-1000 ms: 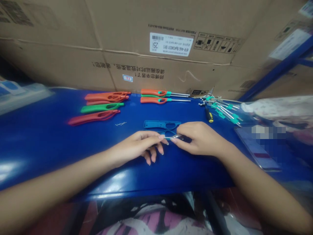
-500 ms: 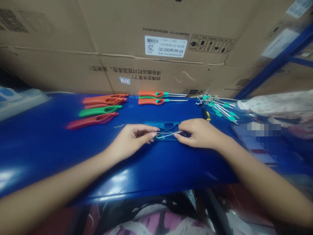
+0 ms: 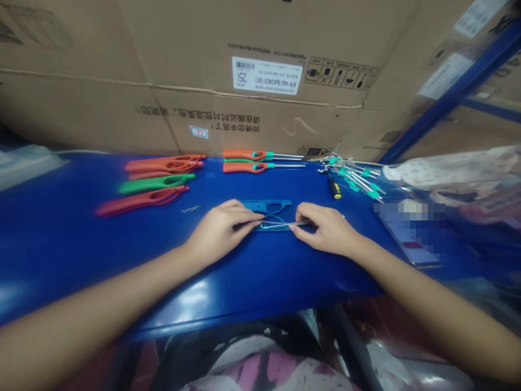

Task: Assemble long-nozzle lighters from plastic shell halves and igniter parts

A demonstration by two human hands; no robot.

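Observation:
Thin pale wires (image 3: 277, 224) stretch between my two hands, just above the halves of a blue lighter casing (image 3: 268, 207) on the table. At their left end, the thumb and forefinger of my left hand (image 3: 217, 229) are pinched together on the wires. My right hand (image 3: 328, 228) is closed at the opposite end, pinching the wires along with a slim metallic piece. That piece is mostly covered by the fingers, so its kind cannot be made out. Both hands partly hide the casing's ends.
Left lie a red casing (image 3: 140, 201), a green casing (image 3: 157, 184) and orange casings (image 3: 163, 163). Behind are long-nosed lighters (image 3: 244, 168). Metal tubes with teal ends (image 3: 360, 179), a screwdriver (image 3: 334, 187) and a phone (image 3: 402, 239) are right. Cardboard (image 3: 163, 65) stands behind.
The whole scene has shifted slightly left in the picture as the view turned. Both hands keep their pinch on the wires, with only small finger movements.

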